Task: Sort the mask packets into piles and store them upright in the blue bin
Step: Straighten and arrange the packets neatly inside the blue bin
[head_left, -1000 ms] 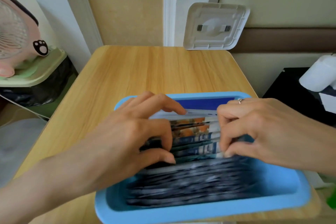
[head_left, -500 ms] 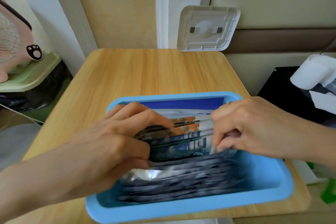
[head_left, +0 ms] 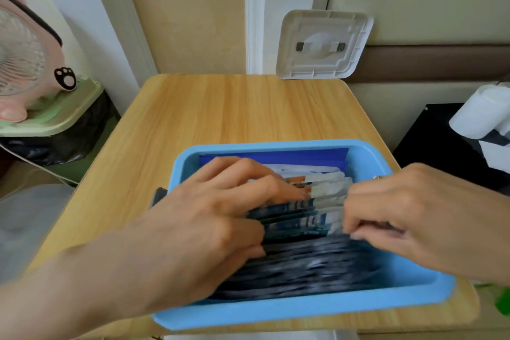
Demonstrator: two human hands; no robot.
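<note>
Mask packets [head_left: 311, 210] stood on edge inside the blue bin [head_left: 303, 309], with the left hand [head_left: 209, 218] at the bin's left side and the right hand [head_left: 408, 210] at its right, fingers curled and pinching packet tops, probably to square the row upright.

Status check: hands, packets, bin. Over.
Left hand and right hand both grip foil mask packets. Packets stand on edge inside light-blue plastic bin. Dark corner pokes past bin's left rim.
</note>
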